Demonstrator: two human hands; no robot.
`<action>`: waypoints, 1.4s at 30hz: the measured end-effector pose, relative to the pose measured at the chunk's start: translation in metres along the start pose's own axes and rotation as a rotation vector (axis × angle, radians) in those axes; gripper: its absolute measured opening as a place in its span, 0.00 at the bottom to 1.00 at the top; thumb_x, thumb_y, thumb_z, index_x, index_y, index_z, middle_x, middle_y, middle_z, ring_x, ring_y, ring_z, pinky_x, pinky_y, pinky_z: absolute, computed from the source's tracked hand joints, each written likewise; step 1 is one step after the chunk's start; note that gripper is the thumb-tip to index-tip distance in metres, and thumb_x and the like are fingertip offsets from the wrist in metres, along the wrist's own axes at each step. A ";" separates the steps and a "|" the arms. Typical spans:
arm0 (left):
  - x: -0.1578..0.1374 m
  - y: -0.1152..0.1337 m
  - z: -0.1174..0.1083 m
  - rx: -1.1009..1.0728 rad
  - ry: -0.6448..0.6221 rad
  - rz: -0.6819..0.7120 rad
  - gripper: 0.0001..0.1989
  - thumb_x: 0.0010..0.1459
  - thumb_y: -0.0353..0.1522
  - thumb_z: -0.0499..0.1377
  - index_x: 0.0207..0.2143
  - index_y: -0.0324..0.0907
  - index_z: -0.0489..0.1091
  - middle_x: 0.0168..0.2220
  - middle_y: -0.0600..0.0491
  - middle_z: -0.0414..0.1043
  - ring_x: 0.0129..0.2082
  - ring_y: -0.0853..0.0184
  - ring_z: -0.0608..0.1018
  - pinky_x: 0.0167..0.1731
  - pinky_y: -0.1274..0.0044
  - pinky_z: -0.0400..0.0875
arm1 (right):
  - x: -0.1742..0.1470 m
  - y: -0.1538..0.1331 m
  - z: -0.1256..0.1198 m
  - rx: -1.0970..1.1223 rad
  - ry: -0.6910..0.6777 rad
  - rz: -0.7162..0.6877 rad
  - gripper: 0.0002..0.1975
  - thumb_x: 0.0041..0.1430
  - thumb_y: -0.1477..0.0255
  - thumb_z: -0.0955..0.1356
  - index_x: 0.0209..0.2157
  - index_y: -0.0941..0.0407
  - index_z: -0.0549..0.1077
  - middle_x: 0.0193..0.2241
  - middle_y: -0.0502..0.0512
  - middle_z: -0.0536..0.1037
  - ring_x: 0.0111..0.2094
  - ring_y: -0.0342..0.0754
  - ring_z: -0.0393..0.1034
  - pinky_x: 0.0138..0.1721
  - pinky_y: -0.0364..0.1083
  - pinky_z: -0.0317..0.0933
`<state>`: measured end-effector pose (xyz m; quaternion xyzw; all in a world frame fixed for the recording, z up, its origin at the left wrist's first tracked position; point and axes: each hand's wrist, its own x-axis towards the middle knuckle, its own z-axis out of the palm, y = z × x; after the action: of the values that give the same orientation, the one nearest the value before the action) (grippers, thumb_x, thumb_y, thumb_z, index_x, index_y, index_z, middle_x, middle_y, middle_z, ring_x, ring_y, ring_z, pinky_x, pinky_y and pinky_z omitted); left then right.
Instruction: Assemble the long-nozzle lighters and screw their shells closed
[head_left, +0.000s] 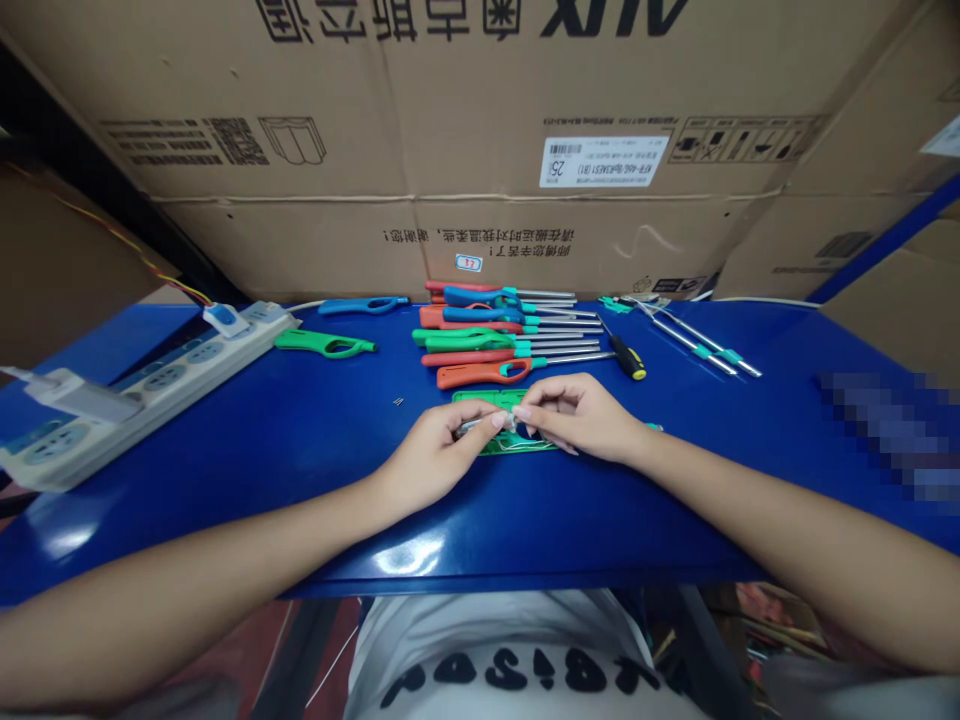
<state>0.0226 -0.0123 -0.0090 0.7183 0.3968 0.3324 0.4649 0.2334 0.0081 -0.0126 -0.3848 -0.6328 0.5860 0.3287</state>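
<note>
Now pinching a small metal part (480,424) between left hand (435,445) and right hand (581,415), fingers closed tight, steadied over the open green lighter shell (495,402) on the blue counter (300,440). Finished lighters (495,340) stacked at twelve o'clock, screwdriver (626,357) at one.

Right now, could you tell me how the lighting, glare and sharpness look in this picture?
In the head view, light is even; pale glare patches sit on the blue table near its front edge. The wide lens bows the table edges and boxes. A pixelated block hides something at right. The left hand and right hand look sharp.
</note>
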 end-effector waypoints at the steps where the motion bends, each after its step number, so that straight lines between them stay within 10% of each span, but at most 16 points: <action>1: 0.000 0.001 0.000 0.003 0.002 -0.005 0.15 0.65 0.41 0.57 0.39 0.39 0.77 0.37 0.51 0.80 0.37 0.64 0.78 0.41 0.76 0.71 | 0.000 0.000 0.000 0.014 -0.003 0.004 0.20 0.49 0.56 0.77 0.28 0.59 0.73 0.16 0.45 0.71 0.12 0.35 0.55 0.13 0.38 0.48; 23: -0.004 0.006 -0.018 0.289 -0.045 0.074 0.12 0.66 0.39 0.59 0.47 0.41 0.68 0.25 0.60 0.74 0.23 0.71 0.73 0.26 0.81 0.65 | 0.006 0.001 -0.008 0.076 0.094 0.005 0.18 0.54 0.57 0.74 0.31 0.58 0.73 0.17 0.43 0.67 0.14 0.35 0.52 0.14 0.39 0.45; 33: -0.002 0.001 -0.024 0.654 -0.044 0.358 0.12 0.64 0.40 0.62 0.37 0.41 0.77 0.36 0.50 0.77 0.39 0.62 0.76 0.41 0.72 0.70 | 0.010 0.001 -0.020 0.179 0.251 0.039 0.12 0.54 0.65 0.74 0.28 0.59 0.73 0.19 0.45 0.67 0.15 0.33 0.48 0.14 0.39 0.38; 42: -0.007 0.004 -0.025 0.755 -0.087 0.297 0.10 0.61 0.38 0.65 0.40 0.40 0.78 0.39 0.49 0.79 0.40 0.60 0.80 0.40 0.71 0.73 | 0.010 0.000 -0.018 0.164 0.276 0.039 0.10 0.53 0.65 0.73 0.28 0.58 0.75 0.22 0.47 0.69 0.16 0.34 0.49 0.15 0.39 0.38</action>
<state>-0.0005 -0.0093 0.0020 0.9014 0.3628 0.1961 0.1318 0.2440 0.0257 -0.0108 -0.4455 -0.5240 0.5836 0.4316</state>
